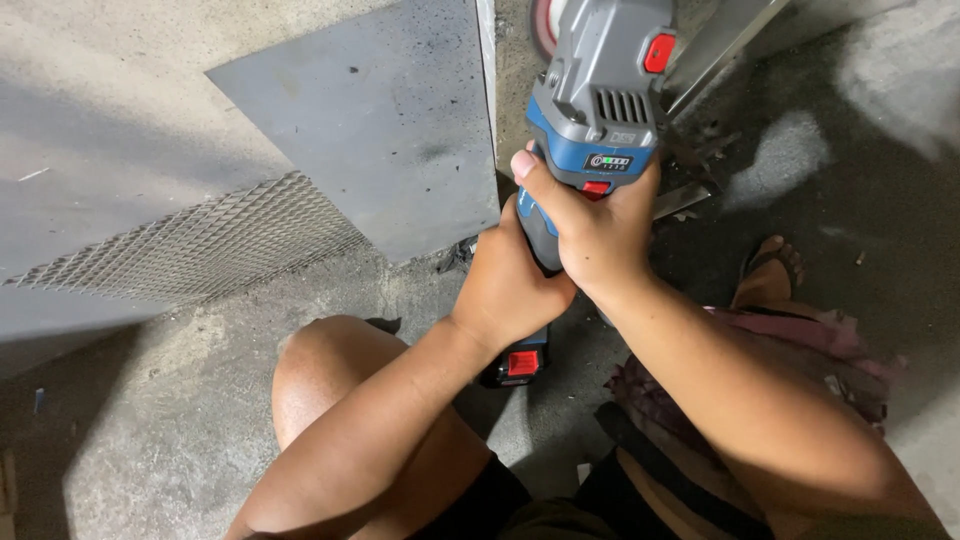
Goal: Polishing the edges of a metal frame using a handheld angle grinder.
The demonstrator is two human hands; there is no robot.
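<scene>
A grey and blue cordless angle grinder [600, 90] with red buttons points away from me, its disc [545, 22] near the top edge. My right hand [590, 225] grips the upper part of its handle. My left hand [505, 285] wraps the lower handle, just above the battery pack with a red clip [520, 362]. The grinder's head hangs beside the right edge of a flat grey metal sheet [380, 120].
A strip of expanded metal mesh [200, 245] lies along the sheet's lower left side. Metal scraps [690, 170] and a metal bar [720, 40] lie at the upper right. My bare knee [320, 370] and sandalled foot [768, 272] rest on the concrete floor [150, 430].
</scene>
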